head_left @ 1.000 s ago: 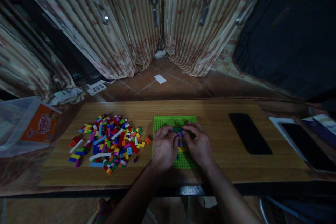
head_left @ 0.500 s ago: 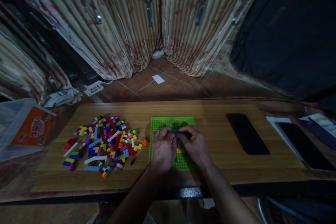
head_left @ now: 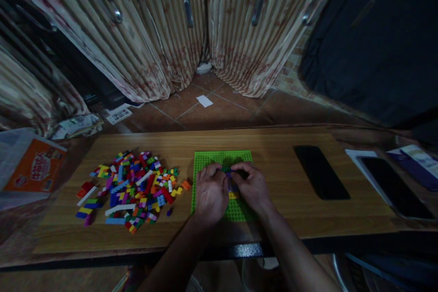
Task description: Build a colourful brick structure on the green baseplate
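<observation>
On my feed, both forearms reach in from the near edge of the desk (head_left: pixel 280 155), wrists low, fingers curled inward. The left hand (head_left: pixel 210 194) arches over the left half of the green baseplate (head_left: pixel 239 214); the right hand (head_left: pixel 251 187) comes in from its right side. Between their fingertips I see small purple bricks (head_left: pixel 229 175) on the plate, with a yellow brick (head_left: pixel 233 195) nearer me. The fingers hide the contact, so I cannot tell whether either grip is pinching a brick or just pressing. Against a second ago, my view has swung slightly right, sliding the loose brick pile (head_left: pixel 137 187) leftward; both hands keep nearly the same pose over the plate.
</observation>
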